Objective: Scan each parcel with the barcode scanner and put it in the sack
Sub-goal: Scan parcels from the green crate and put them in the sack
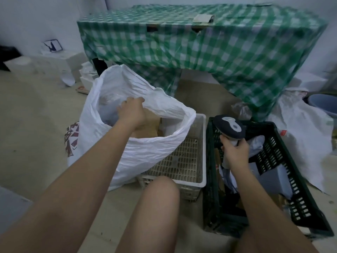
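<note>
Left hand [131,110] fingers hidden inside sack [145,148], grasp unclear; right hand [235,150] grips scanner [230,127].

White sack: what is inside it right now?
Inside the white sack: the left hand, a brown cardboard parcel and a grey bag. Anything deeper is hidden by its walls.

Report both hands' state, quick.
Left hand: inside the sack mouth, grip cannot be told.
Right hand: grips the barcode scanner.
</note>
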`<state>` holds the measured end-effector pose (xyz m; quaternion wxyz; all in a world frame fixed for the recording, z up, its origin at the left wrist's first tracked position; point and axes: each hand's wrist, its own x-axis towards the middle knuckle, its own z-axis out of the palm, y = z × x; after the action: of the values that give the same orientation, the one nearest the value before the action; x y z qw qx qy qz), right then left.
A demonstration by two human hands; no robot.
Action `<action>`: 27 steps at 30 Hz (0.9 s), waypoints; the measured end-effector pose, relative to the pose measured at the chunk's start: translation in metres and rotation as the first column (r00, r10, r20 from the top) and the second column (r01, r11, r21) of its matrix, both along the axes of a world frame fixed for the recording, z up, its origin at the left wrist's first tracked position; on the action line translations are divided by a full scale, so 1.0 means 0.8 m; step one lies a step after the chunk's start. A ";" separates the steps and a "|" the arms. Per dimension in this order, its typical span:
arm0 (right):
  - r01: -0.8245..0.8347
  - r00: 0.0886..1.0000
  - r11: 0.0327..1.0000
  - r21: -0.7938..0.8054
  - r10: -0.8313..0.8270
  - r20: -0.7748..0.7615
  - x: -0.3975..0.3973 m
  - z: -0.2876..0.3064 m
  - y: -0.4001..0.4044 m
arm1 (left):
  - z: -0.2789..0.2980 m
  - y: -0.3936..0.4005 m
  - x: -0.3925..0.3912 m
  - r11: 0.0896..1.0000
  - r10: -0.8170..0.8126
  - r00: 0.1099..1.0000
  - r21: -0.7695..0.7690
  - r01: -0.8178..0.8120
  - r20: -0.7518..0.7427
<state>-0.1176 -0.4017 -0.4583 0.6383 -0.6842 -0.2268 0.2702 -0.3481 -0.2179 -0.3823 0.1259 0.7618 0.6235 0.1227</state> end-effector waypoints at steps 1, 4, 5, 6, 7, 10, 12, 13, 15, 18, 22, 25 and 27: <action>0.006 1.000 1.000 -0.008 -0.006 0.000 0.004 -0.002 -0.001 | -0.001 -0.006 0.008 0.999 -0.052 0.997 0.016 0.051 0.060; 0.031 1.000 0.999 -0.042 -0.031 0.004 0.020 -0.004 -0.011 | -0.002 -0.032 0.050 0.980 -0.196 0.952 0.068 0.185 0.235; 0.037 0.999 0.998 -0.056 -0.037 0.004 0.028 -0.004 -0.016 | -0.004 -0.042 0.066 0.972 -0.236 0.932 0.081 0.222 0.276; 0.044 0.999 0.996 -0.077 -0.044 0.006 0.039 -0.005 -0.022 | -0.007 -0.052 0.084 0.961 -0.276 0.911 0.086 0.262 0.305; 0.054 0.999 0.993 -0.106 -0.053 0.007 0.050 -0.007 -0.028 | -0.011 -0.061 0.101 0.948 -0.317 0.888 0.086 0.306 0.333; 0.078 0.997 0.980 -0.183 -0.079 0.004 0.084 -0.012 -0.046 | -0.027 -0.091 0.155 0.893 -0.434 0.811 0.072 0.444 0.393; 0.101 0.995 0.966 -0.240 -0.098 0.025 0.101 -0.020 -0.059 | -0.047 -0.105 0.193 0.854 -0.481 0.765 0.029 0.520 0.429; 0.113 0.994 0.959 -0.259 -0.108 0.032 0.110 -0.028 -0.065 | -0.060 -0.111 0.213 0.830 -0.493 0.742 -0.012 0.558 0.454; 0.117 0.993 0.947 -0.298 -0.110 0.040 0.123 -0.043 -0.077 | -0.090 -0.120 0.252 0.778 -0.490 0.718 -0.124 0.616 0.494; 0.102 0.995 0.931 -0.351 -0.097 0.031 0.144 -0.055 -0.085 | -0.150 -0.128 0.304 0.711 -0.463 0.738 -0.293 0.640 0.490; 0.106 0.993 0.931 -0.350 -0.120 -0.019 0.183 -0.077 -0.081 | -0.246 -0.139 0.357 0.631 -0.497 0.779 -0.457 0.627 0.382; 0.087 0.992 0.942 -0.323 -0.113 -0.063 0.209 -0.103 -0.071 | -0.311 -0.138 0.383 0.589 -0.558 0.788 -0.544 0.597 0.261; 0.061 0.992 0.939 -0.340 -0.095 -0.084 0.222 -0.121 -0.064 | -0.350 -0.136 0.399 0.546 -0.619 0.767 -0.608 0.576 0.171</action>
<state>0.0598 -0.4531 -0.5553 0.5326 -0.7774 -0.1181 0.3131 -0.0291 -0.3265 -0.6625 0.3866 0.8433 0.3336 -0.1673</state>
